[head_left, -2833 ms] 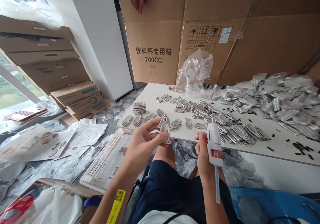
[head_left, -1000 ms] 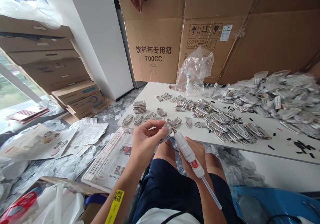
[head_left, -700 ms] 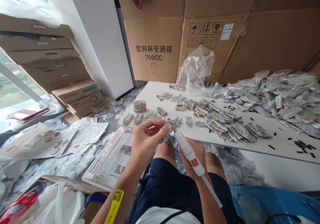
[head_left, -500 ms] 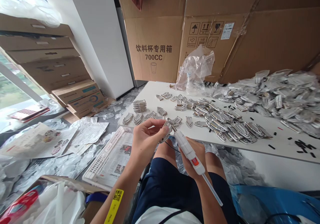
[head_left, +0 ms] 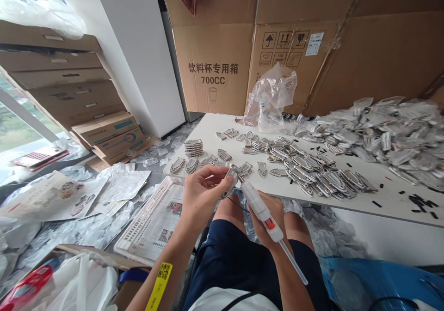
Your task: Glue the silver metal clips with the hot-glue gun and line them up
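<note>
Boat-shaped piece (head_left: 235,177) is tilted before the near edge of the white table (head_left: 208,131), pinched between the left hand's (head_left: 204,195) thumb and fingers. The right hand (head_left: 276,208) wraps around a glue gun (head_left: 256,202); upright and apart seconds ago, it now angles its nozzle (head_left: 240,179) in at the piece, contact unclear. That suggests the gun is in use on it. The table bears a neat stack (head_left: 193,147), a loose heap (head_left: 312,172) and, toward its right end, a bagged pile (head_left: 391,135); cardboard (head_left: 215,52) rises behind it, and crumpled plastic (head_left: 90,230) lies strewn to its left.
</note>
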The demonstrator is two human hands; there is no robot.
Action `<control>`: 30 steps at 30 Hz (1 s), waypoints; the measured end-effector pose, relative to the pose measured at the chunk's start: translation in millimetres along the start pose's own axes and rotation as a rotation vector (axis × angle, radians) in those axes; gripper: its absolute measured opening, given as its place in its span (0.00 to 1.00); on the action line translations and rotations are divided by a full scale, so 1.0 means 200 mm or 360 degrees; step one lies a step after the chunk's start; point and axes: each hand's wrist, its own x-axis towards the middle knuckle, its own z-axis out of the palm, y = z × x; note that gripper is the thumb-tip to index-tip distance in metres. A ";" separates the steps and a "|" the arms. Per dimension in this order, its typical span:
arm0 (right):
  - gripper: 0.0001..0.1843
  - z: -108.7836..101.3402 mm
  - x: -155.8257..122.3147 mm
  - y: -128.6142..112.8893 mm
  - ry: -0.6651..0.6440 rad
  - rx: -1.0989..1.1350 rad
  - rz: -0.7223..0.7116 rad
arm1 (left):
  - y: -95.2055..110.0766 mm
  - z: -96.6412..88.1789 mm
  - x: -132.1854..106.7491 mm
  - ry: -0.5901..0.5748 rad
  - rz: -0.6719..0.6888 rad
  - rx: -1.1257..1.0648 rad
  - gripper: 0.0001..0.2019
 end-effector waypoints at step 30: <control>0.22 -0.08 0.02 0.06 0.1016 -0.0597 0.0749 | -0.02 -0.57 0.33 0.0703 0.0251 0.0425 0.19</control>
